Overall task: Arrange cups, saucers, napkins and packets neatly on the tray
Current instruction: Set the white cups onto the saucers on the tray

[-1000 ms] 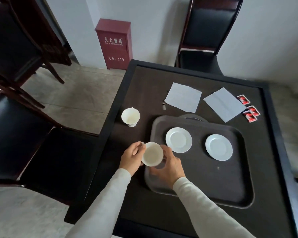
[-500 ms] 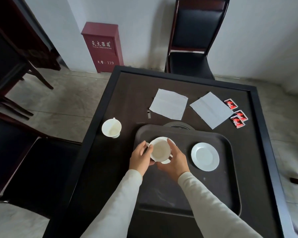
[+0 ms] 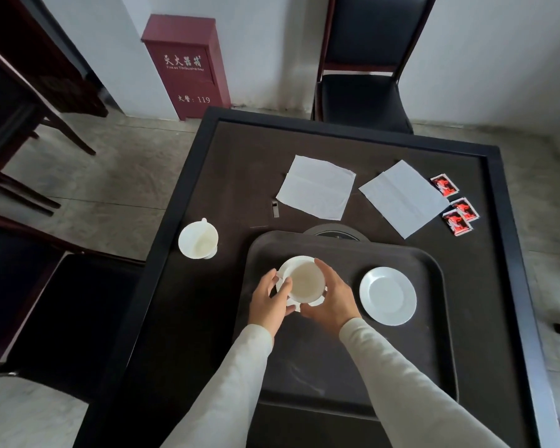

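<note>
A dark tray [image 3: 427, 321] lies on the black table. A white cup [image 3: 306, 281] sits on the left saucer [image 3: 288, 265] on the tray, with my left hand [image 3: 269, 297] and my right hand [image 3: 332, 297] both wrapped around it. The right saucer [image 3: 388, 295] on the tray is bare. A second white cup [image 3: 198, 239] stands on the table left of the tray. Two white napkins [image 3: 317, 190] [image 3: 403, 197] lie flat beyond the tray. Three red packets [image 3: 455, 205] lie at the far right.
A small dark strip [image 3: 275, 208] lies on the table near the left napkin. A black chair [image 3: 362, 88] stands behind the table and another chair [image 3: 55, 305] at its left. A red fire box [image 3: 188, 66] stands against the wall.
Both hands carried the cup from the tray's left edge over onto the left saucer. The camera view shifted, so the table sits further right in the frame.
</note>
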Demonstrator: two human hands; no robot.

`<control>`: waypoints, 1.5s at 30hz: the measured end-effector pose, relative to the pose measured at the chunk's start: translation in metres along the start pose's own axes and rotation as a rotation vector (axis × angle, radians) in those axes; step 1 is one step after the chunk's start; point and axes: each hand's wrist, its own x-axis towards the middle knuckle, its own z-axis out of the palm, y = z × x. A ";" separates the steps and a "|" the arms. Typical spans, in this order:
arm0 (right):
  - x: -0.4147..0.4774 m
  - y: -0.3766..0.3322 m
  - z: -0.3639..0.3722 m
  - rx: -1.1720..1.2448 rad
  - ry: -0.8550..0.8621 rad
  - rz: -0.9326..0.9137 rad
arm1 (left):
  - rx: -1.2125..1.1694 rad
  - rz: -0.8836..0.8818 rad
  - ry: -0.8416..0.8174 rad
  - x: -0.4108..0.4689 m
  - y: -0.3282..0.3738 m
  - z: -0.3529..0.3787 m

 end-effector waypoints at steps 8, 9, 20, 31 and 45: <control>0.002 0.001 0.000 -0.003 0.001 -0.011 | 0.075 0.047 0.014 0.003 -0.004 0.002; 0.002 0.001 0.001 -0.002 0.004 -0.012 | 0.077 0.048 0.013 0.003 -0.004 0.002; 0.004 0.003 0.002 -0.028 -0.021 -0.022 | 0.067 0.038 0.004 0.000 -0.004 0.002; 0.005 0.004 -0.001 -0.079 -0.057 -0.027 | 0.063 0.034 -0.019 -0.002 -0.003 -0.001; 0.046 -0.070 0.000 -0.189 -0.054 -0.177 | -0.030 0.033 0.099 0.012 0.016 -0.095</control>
